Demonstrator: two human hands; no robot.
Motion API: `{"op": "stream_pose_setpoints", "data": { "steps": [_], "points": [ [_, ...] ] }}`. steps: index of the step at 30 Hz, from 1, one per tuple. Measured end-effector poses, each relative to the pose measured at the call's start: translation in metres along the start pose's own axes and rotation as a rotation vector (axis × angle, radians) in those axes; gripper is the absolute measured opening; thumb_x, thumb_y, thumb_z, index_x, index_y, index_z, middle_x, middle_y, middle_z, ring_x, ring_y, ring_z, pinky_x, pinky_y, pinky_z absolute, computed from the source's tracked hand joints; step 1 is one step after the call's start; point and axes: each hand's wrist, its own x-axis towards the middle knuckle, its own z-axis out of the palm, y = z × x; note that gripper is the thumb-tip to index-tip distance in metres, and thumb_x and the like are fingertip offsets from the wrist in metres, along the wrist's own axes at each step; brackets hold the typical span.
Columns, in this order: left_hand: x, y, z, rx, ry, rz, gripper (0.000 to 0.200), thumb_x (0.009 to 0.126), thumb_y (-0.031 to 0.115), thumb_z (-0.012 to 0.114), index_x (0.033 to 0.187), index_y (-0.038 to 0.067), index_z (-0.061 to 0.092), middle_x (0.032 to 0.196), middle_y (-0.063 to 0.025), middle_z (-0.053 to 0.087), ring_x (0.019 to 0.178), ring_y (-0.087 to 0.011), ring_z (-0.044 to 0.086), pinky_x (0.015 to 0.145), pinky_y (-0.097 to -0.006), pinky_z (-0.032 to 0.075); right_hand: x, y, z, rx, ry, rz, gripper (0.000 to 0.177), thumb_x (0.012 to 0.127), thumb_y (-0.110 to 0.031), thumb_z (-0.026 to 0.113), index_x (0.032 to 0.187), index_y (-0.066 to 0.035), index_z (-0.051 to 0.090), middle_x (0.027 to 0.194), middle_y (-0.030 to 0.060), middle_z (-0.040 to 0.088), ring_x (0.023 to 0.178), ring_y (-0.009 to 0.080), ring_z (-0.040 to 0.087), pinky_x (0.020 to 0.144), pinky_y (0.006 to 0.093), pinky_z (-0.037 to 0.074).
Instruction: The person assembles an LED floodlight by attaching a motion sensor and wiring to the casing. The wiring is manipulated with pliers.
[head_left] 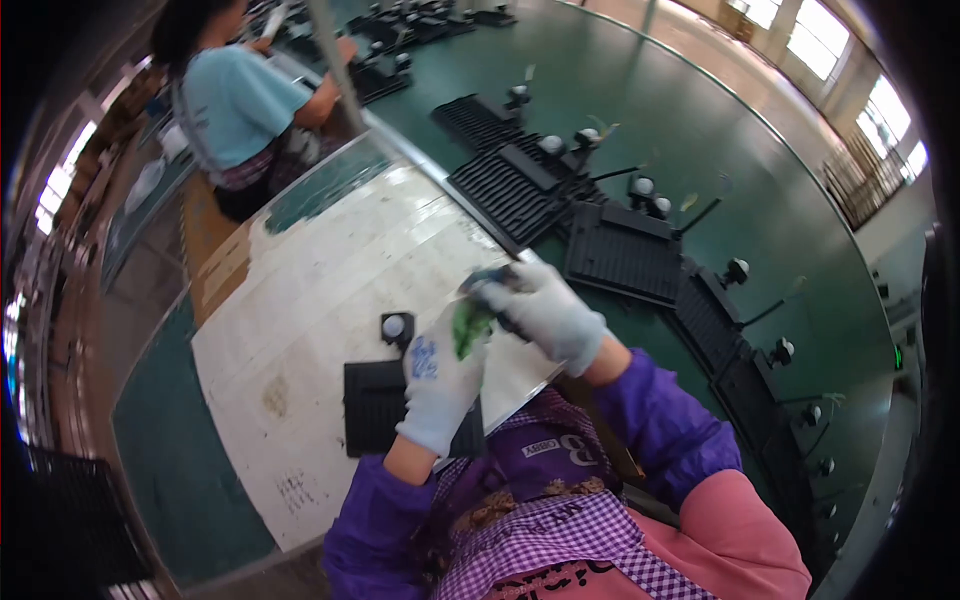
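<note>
Green piece (470,330) being held between both gloved hands, over right edge of white board (300,290). Left hand (440,378): fingers being closed on green piece from below. Right hand (548,315): fingers being curled tight, dark item (492,276) being pinched at fingertips; what it is cannot be told. Black part (370,405) lying on board under left hand, round knob (395,326) at its far end. Black trays (620,250) being carried in row on green belt (640,110) beyond board's right edge. Co-worker (235,100) being seen past board's far left corner.
</note>
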Motion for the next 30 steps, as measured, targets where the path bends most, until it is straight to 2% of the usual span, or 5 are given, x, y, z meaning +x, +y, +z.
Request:
{"op": "stream_pose_setpoints", "data": {
  "steps": [2,10,18,25,30],
  "points": [
    [-0.002,0.005,-0.006,0.199,0.044,0.101,0.027,0.086,0.007,0.056,0.112,-0.002,0.06,0.093,-0.017,0.067,0.086,-0.0315,0.065,0.07,-0.0379,0.05,0.018,0.031,0.003,0.074,-0.024,-0.107,0.022,0.092,-0.02,0.061,0.103,-0.002,0.067,0.081,0.001,0.065,0.062,0.0054,0.052,0.053,0.0209,0.042],
    [-0.009,-0.016,0.011,-0.88,0.047,-0.237,0.041,0.09,-0.003,0.047,0.131,0.0,0.044,0.103,-0.0055,0.056,0.074,-0.0101,0.056,0.064,-0.0222,0.047,0.002,-0.001,0.018,0.392,-0.095,0.047,0.02,0.094,-0.02,0.058,0.095,-0.002,0.068,0.08,-0.0004,0.065,0.058,0.0026,0.047,0.048,0.0187,0.038],
    [-0.001,-0.022,0.014,-0.272,0.043,0.008,0.027,0.097,0.017,0.046,0.115,-0.002,0.055,0.081,-0.0186,0.064,0.074,-0.0272,0.065,0.068,-0.0329,0.049,0.009,-0.001,0.013,0.197,-0.028,0.142,0.027,0.093,-0.03,0.059,0.083,-0.006,0.065,0.075,-0.0011,0.058,0.069,0.007,0.051,0.063,0.0238,0.043],
    [-0.003,0.0,-0.02,-0.641,-0.16,-0.293,0.046,0.086,-0.002,0.044,0.132,-0.003,0.042,0.101,-0.0062,0.059,0.078,-0.0081,0.054,0.066,-0.0211,0.045,0.012,0.0,0.007,0.319,-0.19,0.126,0.026,0.093,-0.03,0.059,0.09,-0.005,0.067,0.078,-0.0006,0.062,0.068,0.0064,0.053,0.06,0.0234,0.044],
    [-0.016,-0.036,0.013,-0.681,0.041,-0.099,0.037,0.09,0.02,0.05,0.118,-0.005,0.049,0.097,-0.0091,0.058,0.08,-0.0154,0.059,0.07,-0.0257,0.047,0.01,0.01,0.014,0.229,-0.227,-0.065,0.024,0.092,-0.027,0.059,0.096,-0.004,0.067,0.079,0.0006,0.065,0.064,0.0063,0.053,0.057,0.0231,0.045]
  ]
}}
